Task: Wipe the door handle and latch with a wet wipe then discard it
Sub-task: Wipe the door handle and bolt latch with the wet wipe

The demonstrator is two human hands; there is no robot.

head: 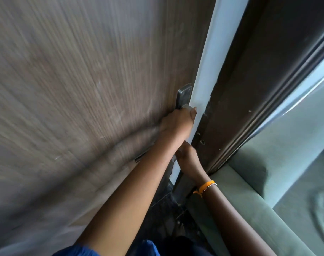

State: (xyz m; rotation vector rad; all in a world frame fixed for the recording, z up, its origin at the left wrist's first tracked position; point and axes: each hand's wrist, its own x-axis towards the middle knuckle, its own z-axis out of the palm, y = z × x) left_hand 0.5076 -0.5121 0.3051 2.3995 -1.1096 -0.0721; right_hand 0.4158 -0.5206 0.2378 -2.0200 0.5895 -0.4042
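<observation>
Door handle is a metal plate running up-down along the door edge, straight ahead and above both hands. Left hand is nearer, closed around its lower part, a pale scrap (likely the wipe) at the thumb. Right hand sits lower, curled on the white door edge near the latch; contents hidden. Frame crowds the right; open room lies left.

Your door shows matt wood-grain veneer, scuffed with pale streaks. The handle plate is brushed grey metal with a dull sheen. The door's edge looks smooth, painted pale. Beside you, the green seat is soft, velvety cloth.
</observation>
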